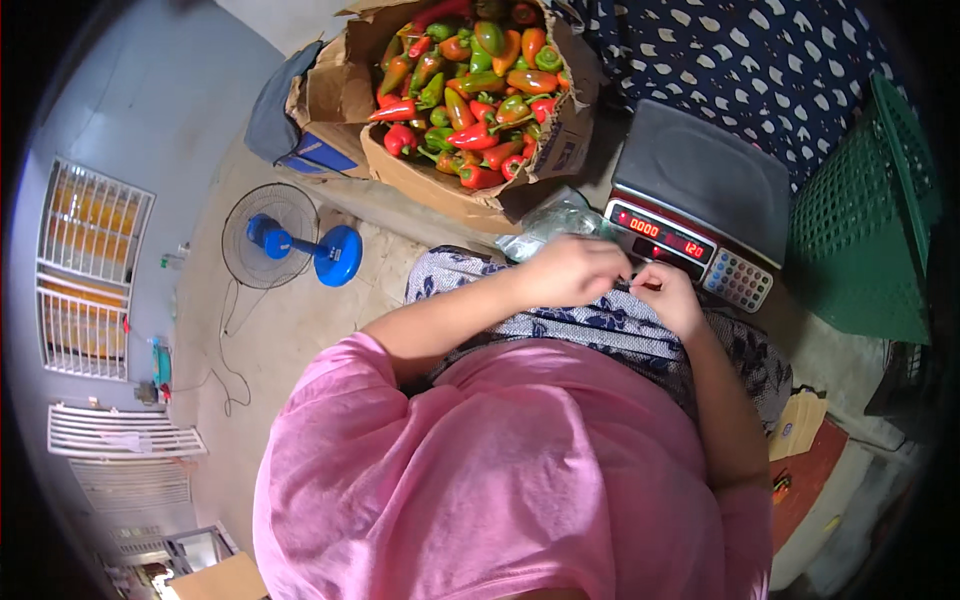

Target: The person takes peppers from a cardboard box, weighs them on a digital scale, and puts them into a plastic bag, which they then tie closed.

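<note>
A pink shirt (pixel 520 470) fills the foreground. Above it, the left hand (pixel 570 270) and right hand (pixel 668 295) pinch something tiny and hidden over the patterned lap cloth (pixel 600 325), beside the scale (pixel 700 190). It looks light; a fingertip grip suits it.

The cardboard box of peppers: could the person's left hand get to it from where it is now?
Probably yes. The left hand sits at the lap beside the right hand, pinching something small. The cardboard box lies open-topped just ahead, and only a crumpled clear plastic bag lies between, low and soft.
</note>
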Demonstrator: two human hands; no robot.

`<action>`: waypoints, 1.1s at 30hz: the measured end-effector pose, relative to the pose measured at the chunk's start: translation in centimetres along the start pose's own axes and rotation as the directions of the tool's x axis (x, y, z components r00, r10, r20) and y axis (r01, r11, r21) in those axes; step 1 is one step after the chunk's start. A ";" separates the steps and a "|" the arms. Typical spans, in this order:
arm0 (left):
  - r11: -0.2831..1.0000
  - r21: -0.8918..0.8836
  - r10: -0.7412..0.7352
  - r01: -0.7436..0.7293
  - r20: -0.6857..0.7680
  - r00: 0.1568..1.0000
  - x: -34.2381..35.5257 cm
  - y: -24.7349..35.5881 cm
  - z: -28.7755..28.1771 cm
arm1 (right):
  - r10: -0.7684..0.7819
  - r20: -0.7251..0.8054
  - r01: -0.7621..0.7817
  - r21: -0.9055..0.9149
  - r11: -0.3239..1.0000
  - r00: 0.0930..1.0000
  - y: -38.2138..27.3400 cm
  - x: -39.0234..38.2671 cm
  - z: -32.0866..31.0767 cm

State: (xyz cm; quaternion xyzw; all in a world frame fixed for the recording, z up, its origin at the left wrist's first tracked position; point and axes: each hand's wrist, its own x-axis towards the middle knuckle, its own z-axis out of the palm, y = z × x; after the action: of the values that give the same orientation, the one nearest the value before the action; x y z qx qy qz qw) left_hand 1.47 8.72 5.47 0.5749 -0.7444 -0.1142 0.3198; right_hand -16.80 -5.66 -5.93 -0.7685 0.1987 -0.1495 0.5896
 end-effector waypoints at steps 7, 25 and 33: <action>0.575 0.723 -0.746 0.383 0.272 0.607 2.6 -8.9 6.5 | -0.012 0.021 0.015 -0.161 0.987 1.000 -1.1 0.0 0.0; 0.825 0.490 -0.413 0.282 0.182 0.892 0.8 -4.4 6.2 | 0.071 0.007 -0.068 -0.199 0.978 0.997 -1.0 0.2 0.6; 0.826 -0.427 -0.407 0.368 -0.001 0.913 4.2 2.7 1.7 | -0.279 -0.031 0.272 -0.149 0.951 0.960 -2.2 0.5 0.3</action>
State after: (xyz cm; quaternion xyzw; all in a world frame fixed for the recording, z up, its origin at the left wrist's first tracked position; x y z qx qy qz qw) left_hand -2.23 5.31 7.03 0.6368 -0.5545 -0.3065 0.4393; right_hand -15.92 -5.12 -3.89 -0.8249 0.1150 -0.2356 0.5009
